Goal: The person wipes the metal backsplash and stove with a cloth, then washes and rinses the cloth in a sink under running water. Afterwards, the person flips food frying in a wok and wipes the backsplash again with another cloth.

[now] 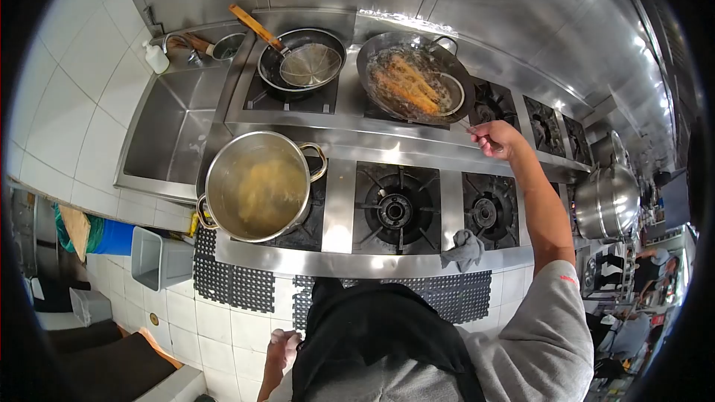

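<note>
My right hand (494, 139) is closed around the handle of a round-rimmed skimmer (460, 97), whose head rests inside the right part of a dark wok (368, 78). Long, golden-brown pieces of food (408, 83) lie in bubbling oil beside the skimmer. The wok sits on the back row of the stove. Down by the left side of my black apron (380, 342) hangs my left hand (281, 348), its fingers curled. Whatever it may hold is hidden.
A large pot (216, 186) of cloudy liquid with yellowish food stands front left. Behind it, a frying pan (339, 48) carries a wooden-handled mesh strainer (309, 65). A grey cloth (463, 250) hangs on the stove edge. The sink (167, 130) is left; steel pots (607, 201) are right.
</note>
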